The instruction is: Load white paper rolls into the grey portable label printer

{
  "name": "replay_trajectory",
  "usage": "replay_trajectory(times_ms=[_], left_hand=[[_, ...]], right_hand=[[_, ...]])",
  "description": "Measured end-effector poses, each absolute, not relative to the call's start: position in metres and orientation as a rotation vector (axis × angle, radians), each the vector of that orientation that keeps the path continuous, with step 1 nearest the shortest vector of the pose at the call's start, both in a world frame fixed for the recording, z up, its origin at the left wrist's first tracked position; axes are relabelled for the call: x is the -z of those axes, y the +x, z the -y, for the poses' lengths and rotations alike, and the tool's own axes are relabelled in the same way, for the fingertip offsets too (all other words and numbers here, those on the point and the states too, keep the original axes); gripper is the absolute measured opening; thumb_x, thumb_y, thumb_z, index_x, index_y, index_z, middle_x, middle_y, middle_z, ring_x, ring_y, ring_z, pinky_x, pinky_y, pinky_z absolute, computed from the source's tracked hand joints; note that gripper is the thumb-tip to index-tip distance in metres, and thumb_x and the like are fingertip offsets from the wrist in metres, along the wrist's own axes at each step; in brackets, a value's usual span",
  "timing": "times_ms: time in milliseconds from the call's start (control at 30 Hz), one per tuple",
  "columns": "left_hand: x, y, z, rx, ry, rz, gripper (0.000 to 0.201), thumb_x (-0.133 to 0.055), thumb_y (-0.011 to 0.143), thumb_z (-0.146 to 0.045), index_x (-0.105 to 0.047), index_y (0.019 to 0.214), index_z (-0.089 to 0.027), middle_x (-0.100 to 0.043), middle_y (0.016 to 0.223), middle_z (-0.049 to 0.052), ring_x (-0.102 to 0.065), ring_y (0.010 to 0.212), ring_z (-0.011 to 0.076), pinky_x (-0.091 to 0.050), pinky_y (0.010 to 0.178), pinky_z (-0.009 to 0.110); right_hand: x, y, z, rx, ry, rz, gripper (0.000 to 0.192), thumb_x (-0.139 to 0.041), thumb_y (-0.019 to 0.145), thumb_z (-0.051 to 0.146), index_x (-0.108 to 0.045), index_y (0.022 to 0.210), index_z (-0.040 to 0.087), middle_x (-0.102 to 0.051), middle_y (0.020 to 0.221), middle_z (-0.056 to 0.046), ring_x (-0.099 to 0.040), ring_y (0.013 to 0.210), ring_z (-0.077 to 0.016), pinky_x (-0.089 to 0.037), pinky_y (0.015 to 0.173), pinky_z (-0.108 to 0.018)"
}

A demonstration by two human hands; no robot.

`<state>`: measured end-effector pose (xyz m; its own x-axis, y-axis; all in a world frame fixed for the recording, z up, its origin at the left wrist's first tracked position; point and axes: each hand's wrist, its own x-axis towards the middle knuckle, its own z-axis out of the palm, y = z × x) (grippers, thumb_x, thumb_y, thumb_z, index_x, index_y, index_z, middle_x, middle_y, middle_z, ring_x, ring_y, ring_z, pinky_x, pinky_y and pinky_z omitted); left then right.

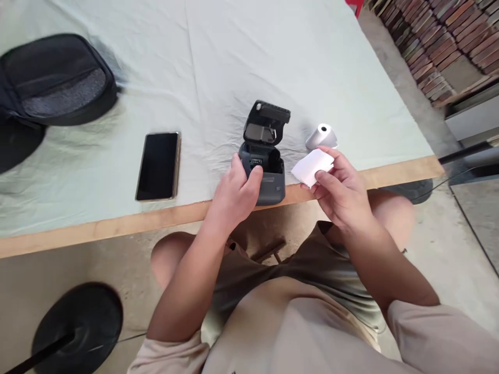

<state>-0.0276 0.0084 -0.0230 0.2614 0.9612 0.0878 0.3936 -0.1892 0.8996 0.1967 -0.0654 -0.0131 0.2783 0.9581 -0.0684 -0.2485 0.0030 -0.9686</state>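
While the left hand (236,195) grips the open printer (263,156), the right hand (341,189) pinches paper (312,166) beside it.

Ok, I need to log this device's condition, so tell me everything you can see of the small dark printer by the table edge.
The small printer is a compact, dark grey box that looks like plastic, with rounded corners. Its hinged lid is flipped up and back, exposing an open paper bay with no roll visible inside. It stands upright on the pale green cloth, right at the table's wooden edge. The left hand grasps its left side, thumb across the front rim. Nothing else touches it.
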Motion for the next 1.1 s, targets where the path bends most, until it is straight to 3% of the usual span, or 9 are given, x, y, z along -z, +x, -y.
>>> replay_trajectory(times_ms=[133, 267, 400, 500, 567, 667, 867, 1100], left_hand=[[0.03, -0.044, -0.015, -0.913, 2.144, -1.236, 0.036, -0.057, 0.105, -0.042, -0.067, 0.13, -0.019, -0.072, 0.138, 0.022, -0.065, 0.137, 0.0421, -0.053, 0.119, 0.063], [0.016, -0.046, -0.014, -1.06, 2.331, -1.373, 0.045, -0.067, 0.101, -0.042, -0.069, 0.139, -0.017, -0.067, 0.139, 0.022, -0.065, 0.135, 0.0425, -0.053, 0.122, 0.066], [-0.013, -0.039, -0.004, -1.151, 2.477, -0.889, 0.061, -0.076, 0.101, -0.037, -0.059, 0.158, -0.024, -0.067, 0.153, 0.016, -0.064, 0.149, 0.0357, -0.056, 0.126, 0.053], [-0.022, -0.036, 0.0, -1.145, 2.496, -0.473, 0.047, -0.075, 0.105, -0.026, -0.065, 0.15, -0.019, -0.072, 0.152, 0.017, -0.068, 0.148, 0.0293, -0.057, 0.126, 0.041], [-0.022, -0.035, 0.001, -1.162, 2.464, -0.414, 0.034, -0.072, 0.106, -0.016, -0.071, 0.14, -0.018, -0.076, 0.147, 0.016, -0.074, 0.139, 0.0243, -0.062, 0.119, 0.033], [-0.02, -0.037, -0.002, -1.245, 2.412, -0.473, 0.03, -0.073, 0.104, -0.008, -0.077, 0.132, -0.018, -0.081, 0.137, 0.014, -0.081, 0.125, 0.0208, -0.066, 0.106, 0.026], [-0.015, -0.043, -0.008, -1.382, 2.39, -0.504, 0.028, -0.07, 0.105, -0.007, -0.081, 0.127, -0.019, -0.085, 0.132, 0.013, -0.084, 0.12, 0.0207, -0.068, 0.102, 0.027], [-0.014, -0.044, -0.012, -1.463, 2.428, -0.614, 0.024, -0.07, 0.105, -0.009, -0.082, 0.12, -0.023, -0.087, 0.126, 0.008, -0.085, 0.12, 0.0231, -0.069, 0.104, 0.033]], right_hand=[[0.011, 0.193, 0.065, -1.2, -1.125, 0.769, 0.05, -0.092, 0.089, 0.042, -0.072, 0.135, 0.038, -0.073, 0.117, 0.001, -0.069, 0.088, -0.0138, -0.066, 0.074, -0.025], [0.004, 0.19, 0.065, -1.237, -1.004, 0.747, 0.048, -0.096, 0.085, 0.048, -0.074, 0.126, 0.035, -0.072, 0.121, 0.001, -0.068, 0.085, -0.011, -0.061, 0.064, -0.019], [-0.007, 0.179, 0.064, -1.318, -0.94, 0.772, 0.036, -0.096, 0.087, 0.044, -0.076, 0.115, 0.032, -0.073, 0.11, 0.004, -0.065, 0.076, -0.0071, -0.06, 0.063, -0.015], [-0.016, 0.169, 0.064, -1.405, -0.895, 0.827, 0.027, -0.092, 0.093, 0.044, -0.077, 0.11, 0.028, -0.074, 0.1, 0.003, -0.067, 0.077, -0.0075, -0.062, 0.068, -0.016], [-0.021, 0.165, 0.063, -1.489, -0.863, 0.842, 0.027, -0.089, 0.096, 0.046, -0.078, 0.113, 0.027, -0.076, 0.1, 0.001, -0.072, 0.082, -0.0093, -0.067, 0.075, -0.02], [-0.026, 0.162, 0.061, -1.554, -0.833, 0.871, 0.038, -0.098, 0.086, 0.037, -0.081, 0.119, 0.031, -0.077, 0.11, 0.002, -0.074, 0.088, -0.0083, -0.069, 0.083, -0.021], [-0.025, 0.157, 0.052, -1.562, -0.875, 0.829, 0.039, -0.101, 0.082, 0.033, -0.079, 0.114, 0.033, -0.078, 0.111, 0.006, -0.076, 0.095, -0.0076, -0.069, 0.092, -0.021], [-0.024, 0.151, 0.046, -1.454, -0.973, 0.763, 0.047, -0.102, 0.074, 0.031, -0.077, 0.113, 0.028, -0.08, 0.102, 0.005, -0.074, 0.089, -0.008, -0.065, 0.087, -0.019]])
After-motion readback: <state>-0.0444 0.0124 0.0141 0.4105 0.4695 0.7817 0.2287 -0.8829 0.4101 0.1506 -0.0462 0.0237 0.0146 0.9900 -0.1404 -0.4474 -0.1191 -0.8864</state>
